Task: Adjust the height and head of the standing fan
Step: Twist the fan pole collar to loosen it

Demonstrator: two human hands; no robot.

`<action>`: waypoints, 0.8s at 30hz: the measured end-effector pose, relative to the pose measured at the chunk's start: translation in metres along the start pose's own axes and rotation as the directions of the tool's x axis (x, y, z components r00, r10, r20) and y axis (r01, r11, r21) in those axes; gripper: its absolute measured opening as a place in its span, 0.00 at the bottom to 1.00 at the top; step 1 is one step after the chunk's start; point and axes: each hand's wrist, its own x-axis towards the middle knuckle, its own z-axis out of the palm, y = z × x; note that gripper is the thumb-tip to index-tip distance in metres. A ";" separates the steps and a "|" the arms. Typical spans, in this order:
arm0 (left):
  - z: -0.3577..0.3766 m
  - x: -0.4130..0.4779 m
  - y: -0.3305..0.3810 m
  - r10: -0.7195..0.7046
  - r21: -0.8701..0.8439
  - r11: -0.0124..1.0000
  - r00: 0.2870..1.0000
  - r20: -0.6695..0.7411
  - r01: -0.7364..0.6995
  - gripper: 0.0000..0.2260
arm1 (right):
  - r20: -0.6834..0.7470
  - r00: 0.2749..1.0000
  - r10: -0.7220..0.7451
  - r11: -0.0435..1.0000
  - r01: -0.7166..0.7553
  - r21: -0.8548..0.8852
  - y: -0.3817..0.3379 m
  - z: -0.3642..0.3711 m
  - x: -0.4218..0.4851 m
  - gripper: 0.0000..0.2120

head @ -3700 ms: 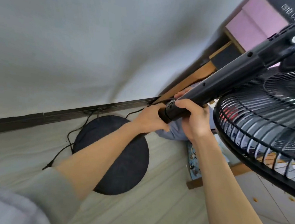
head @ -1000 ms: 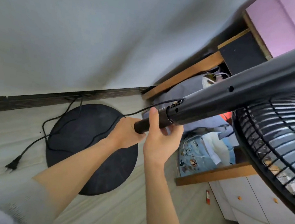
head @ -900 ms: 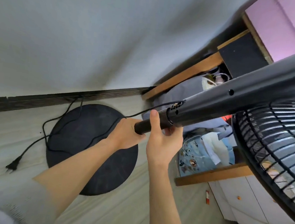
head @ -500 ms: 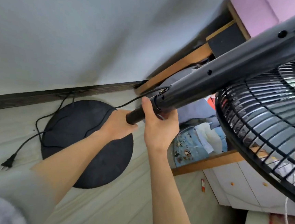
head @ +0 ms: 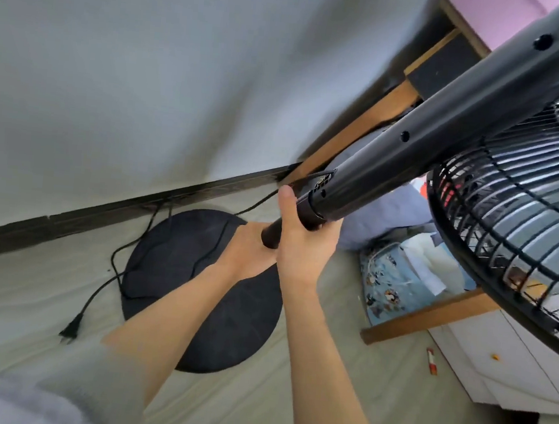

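Observation:
A black standing fan fills the view from above. Its thick upper pole point(head: 422, 146) slopes down from the top right to a collar point(head: 308, 211), where a thinner lower pole point(head: 271, 236) continues toward the round black base point(head: 227, 325) on the floor. My right hand point(head: 302, 247) grips the collar, thumb up along it. My left hand point(head: 247, 256) wraps the lower pole just below; most of that pole is hidden. The wire grille of the fan head point(head: 512, 239) is at the right.
The fan's black cord point(head: 121, 265) loops over the base and ends in an unplugged plug point(head: 70, 328) on the floor. A grey wall with dark skirting point(head: 136, 206) is behind. Wooden furniture legs point(head: 424, 319), clothes point(head: 389, 289), a white cabinet point(head: 511, 367) and a small red item point(head: 431, 360) lie right.
The view has shifted and the fan head looms closer at the right. Both hands keep their grip at the pole joint, the right thumb now stretched up along the collar.

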 end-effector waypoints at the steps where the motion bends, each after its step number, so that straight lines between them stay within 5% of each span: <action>1: 0.000 0.001 -0.001 -0.003 0.000 1.000 1.000 0.020 0.003 0.10 | 0.000 1.000 0.014 1.000 -0.014 0.022 0.001 0.002 0.005 0.13; 3: -0.001 0.005 -0.007 -0.015 0.020 1.000 0.999 0.034 0.015 0.09 | 0.235 0.972 0.000 0.997 -0.017 0.070 0.002 -0.009 0.025 0.08; 5: -0.001 0.007 -0.011 -0.021 0.035 0.999 1.000 0.017 0.021 0.07 | 0.619 0.786 -0.011 0.990 -0.078 0.117 -0.002 -0.029 0.048 0.16; 7: 0.000 0.007 -0.009 -0.007 0.051 0.999 1.000 0.010 0.006 0.07 | 0.765 0.643 0.033 0.990 -0.128 0.065 -0.008 -0.038 0.060 0.17; 9: 0.001 0.008 -0.010 0.010 0.067 0.998 1.000 0.009 -0.011 0.10 | 0.617 0.786 0.038 0.996 -0.078 0.039 -0.003 -0.037 0.051 0.13; 11: 0.003 0.009 -0.012 0.028 0.071 0.997 1.000 0.005 -0.028 0.11 | 0.247 0.969 -0.007 1.000 0.001 0.028 0.006 -0.029 0.028 0.15; 14: 0.003 0.008 -0.015 0.041 0.081 0.996 0.999 0.004 -0.041 0.14 | -0.078 0.992 -0.103 0.994 0.101 -0.038 0.013 -0.017 0.001 0.20; 17: 0.002 0.009 -0.017 0.001 0.065 0.998 0.999 0.034 -0.004 0.10 | -0.063 0.992 -0.107 0.986 0.098 -0.133 0.010 -0.020 -0.002 0.17; 22: -0.001 0.008 -0.013 -0.033 0.086 0.996 0.999 0.024 0.031 0.05 | 0.345 0.932 -0.114 0.983 0.157 -0.100 -0.005 -0.054 0.022 0.08; 24: -0.001 0.008 -0.009 -0.025 0.094 0.995 0.999 0.043 0.021 0.06 | 0.307 0.941 -0.141 0.962 0.203 -0.180 -0.004 -0.053 0.013 0.08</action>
